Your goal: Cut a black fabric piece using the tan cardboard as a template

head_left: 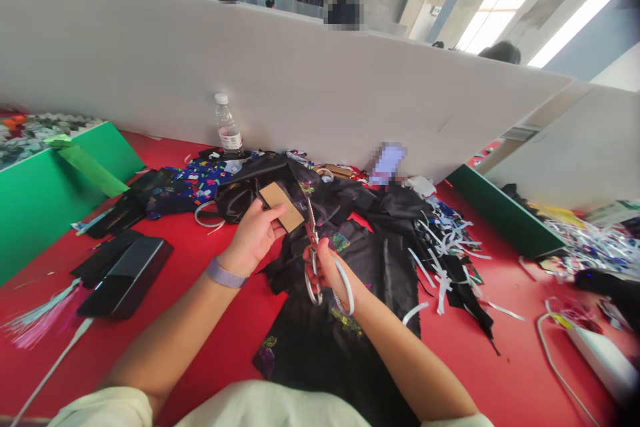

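My left hand (260, 230) pinches a small brown cardboard piece (281, 205) between thumb and fingers, with a strip of dark cloth showing along its edge. In my right hand (327, 267) is a pair of scissors (311, 230), its blades pointing away from me, just right of the cardboard. Whether the blades touch the cardboard I cannot tell. Below both hands spreads black fabric (385, 267) with shiny coloured patches. Part of the scissor handles is hidden by my right fingers.
On the red table (210, 340) lie a black phone (127, 277) with a cable, white strips (443, 287), blue patterned cloth (200, 187) and a roll of white tape (207, 215). A water bottle (229, 127) stands by the grey partition (320, 87). Green dividers (65, 193) flank the sides.
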`<state>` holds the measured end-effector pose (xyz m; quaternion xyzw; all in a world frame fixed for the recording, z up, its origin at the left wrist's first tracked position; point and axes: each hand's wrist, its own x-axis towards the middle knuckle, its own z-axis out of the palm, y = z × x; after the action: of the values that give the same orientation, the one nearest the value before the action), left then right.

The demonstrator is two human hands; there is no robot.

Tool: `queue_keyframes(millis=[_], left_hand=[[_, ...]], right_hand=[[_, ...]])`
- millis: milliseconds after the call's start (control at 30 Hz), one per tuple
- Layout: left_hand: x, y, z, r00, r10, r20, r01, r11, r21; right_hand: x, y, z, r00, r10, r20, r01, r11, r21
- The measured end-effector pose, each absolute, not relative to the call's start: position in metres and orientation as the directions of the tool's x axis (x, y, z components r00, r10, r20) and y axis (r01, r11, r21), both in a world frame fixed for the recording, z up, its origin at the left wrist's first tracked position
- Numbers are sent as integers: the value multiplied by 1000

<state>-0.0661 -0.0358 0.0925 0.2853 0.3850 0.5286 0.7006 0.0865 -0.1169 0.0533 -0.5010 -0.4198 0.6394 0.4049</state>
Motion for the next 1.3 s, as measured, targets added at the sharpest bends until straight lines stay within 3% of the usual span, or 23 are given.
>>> queue_keyframes(millis=[333, 633, 1300], left_hand=[[-71, -34, 97, 150, 958, -244, -508, 287, 812], [-73, -34, 97, 154, 957, -247, -484, 291, 825], [-76, -30, 98, 161, 948, -274, -476, 318, 820]], right_hand=[[103, -115, 52, -195, 957, -214, 115, -195, -974], [109, -114, 60, -241, 939, -246, 214, -196, -957], [119, -112, 69, -311, 914, -261, 222, -198, -955]])
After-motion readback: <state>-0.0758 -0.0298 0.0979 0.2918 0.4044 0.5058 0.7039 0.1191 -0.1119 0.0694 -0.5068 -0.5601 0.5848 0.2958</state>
